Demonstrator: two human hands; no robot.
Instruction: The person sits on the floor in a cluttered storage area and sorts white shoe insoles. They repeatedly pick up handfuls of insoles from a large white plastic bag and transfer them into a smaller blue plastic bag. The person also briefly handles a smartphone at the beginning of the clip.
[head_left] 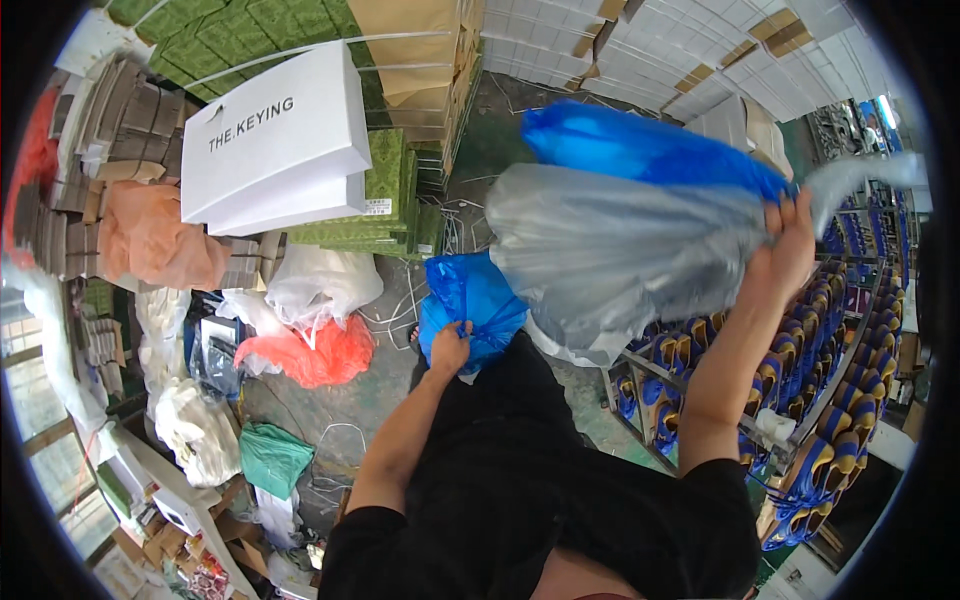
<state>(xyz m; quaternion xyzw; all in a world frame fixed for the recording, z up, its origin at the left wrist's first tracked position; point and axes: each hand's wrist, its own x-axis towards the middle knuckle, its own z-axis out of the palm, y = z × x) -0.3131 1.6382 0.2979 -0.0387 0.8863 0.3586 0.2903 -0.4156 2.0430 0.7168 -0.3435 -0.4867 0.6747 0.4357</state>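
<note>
**Inspector A:** Grip status: the right hand (785,250) is clenched on the gathered neck of a large translucent grey plastic bag (610,255), raised at upper right. A bright blue plastic bag (640,145) lies along the top of the grey one and runs into the same fist.

**Inspector B:** And the left?

**Inspector A:** The left hand (450,348) is closed on the bunched top of a second, smaller blue plastic bag (470,300), held low in front of the body, just beside the lower edge of the grey bag.

**Inspector B:** Surroundings?

**Inspector A:** Concrete floor (385,390) below. To the left on it, a red-orange plastic bag (315,355), a white plastic bag (320,282) touching it, and a green bag (272,455) nearer the person. Behind these, white flat cardboard boxes (280,140) rest on stacked green patterned boxes (385,195). At right, a metal rack (800,420) holds rows of blue and yellow items; what they are I cannot tell.
</note>
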